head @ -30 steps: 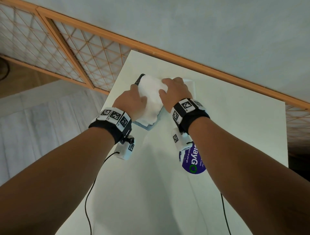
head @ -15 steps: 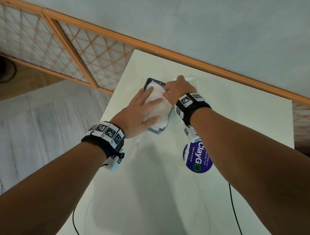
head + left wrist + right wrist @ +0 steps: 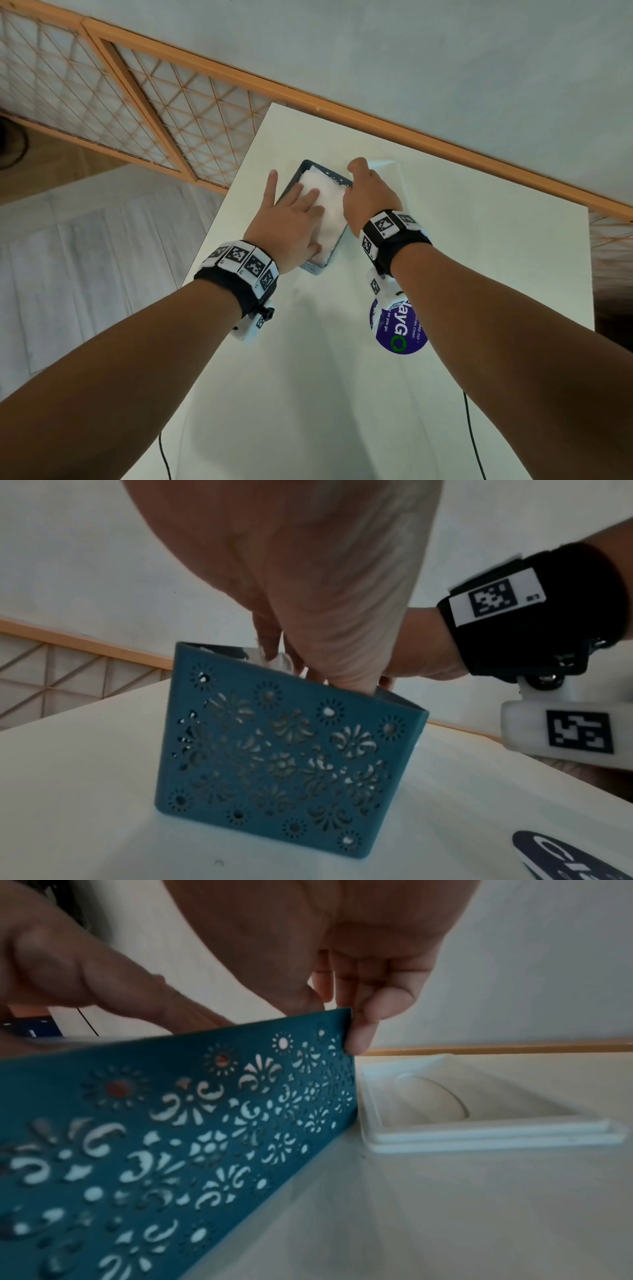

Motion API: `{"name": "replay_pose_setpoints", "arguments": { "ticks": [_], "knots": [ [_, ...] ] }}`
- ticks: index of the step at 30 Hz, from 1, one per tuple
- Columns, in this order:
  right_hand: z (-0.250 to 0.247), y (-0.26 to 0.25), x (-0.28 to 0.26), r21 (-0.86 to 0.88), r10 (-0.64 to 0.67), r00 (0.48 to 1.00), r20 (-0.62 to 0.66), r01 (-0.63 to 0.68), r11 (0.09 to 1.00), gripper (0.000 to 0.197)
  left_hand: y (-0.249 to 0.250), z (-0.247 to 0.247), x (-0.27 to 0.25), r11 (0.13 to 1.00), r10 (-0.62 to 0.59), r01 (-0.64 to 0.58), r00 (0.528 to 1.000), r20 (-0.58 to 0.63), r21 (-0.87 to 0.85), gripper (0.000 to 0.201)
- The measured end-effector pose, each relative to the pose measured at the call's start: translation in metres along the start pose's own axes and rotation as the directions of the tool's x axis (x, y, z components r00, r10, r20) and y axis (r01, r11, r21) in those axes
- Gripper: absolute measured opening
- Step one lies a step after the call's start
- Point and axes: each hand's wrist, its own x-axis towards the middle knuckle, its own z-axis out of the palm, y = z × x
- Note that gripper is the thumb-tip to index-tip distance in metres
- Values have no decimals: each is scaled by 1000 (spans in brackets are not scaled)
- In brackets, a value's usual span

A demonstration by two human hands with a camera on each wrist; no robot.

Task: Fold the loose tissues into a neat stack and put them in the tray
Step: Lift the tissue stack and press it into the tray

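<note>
We work on a white table (image 3: 428,394) that fills most of the head view, a purple round sticker (image 3: 400,329) lying on it at about five o'clock from the tray. The teal tray (image 3: 317,269), its walls pierced with a flower pattern, sits at twelve o'clock from us near the table's far edge, its long axis running from roughly seven o'clock to one o'clock. Just beyond its right wall, at two o'clock, lies a white lid (image 3: 479,1112), close beside the tray; we cannot tell whether they touch.

The stack of tissues (image 3: 327,205) already lies inside the tray, filling it nearly wall to wall. Our left hand (image 3: 291,222) rests flat on the stack, fingers straight and spread, the little finger reaching out past the left wall. Our right hand (image 3: 368,198) curls over the right wall, fingers and thumb pinching the rim near the far corner.

We judge the placing nearly done: the left hand, directly on the tissues, is the one to press them level along the long axis while the right steadies the tray.
</note>
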Motion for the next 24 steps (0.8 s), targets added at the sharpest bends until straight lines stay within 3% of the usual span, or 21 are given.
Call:
{"name": "replay_pose_setpoints", "arguments": {
  "ticks": [5, 15, 20, 24],
  "knots": [
    [4, 7, 2, 51, 34, 999, 41, -36, 998, 34, -1, 7, 4, 994, -3, 5, 1000, 25, -109, 58],
    [9, 4, -4, 153, 21, 999, 26, -25, 988, 41, 17, 8, 3, 953, -195, 195, 980, 24, -233, 62],
    [4, 3, -11, 213, 18, 1000, -3, -17, 977, 41, 24, 9, 3, 926, -254, 252, 967, 32, -282, 64],
    [-6, 20, -13, 278, 98, 994, -58, -78, 957, 38, 22, 5, 0, 913, -248, 244, 968, 28, -328, 68]
  ]
}}
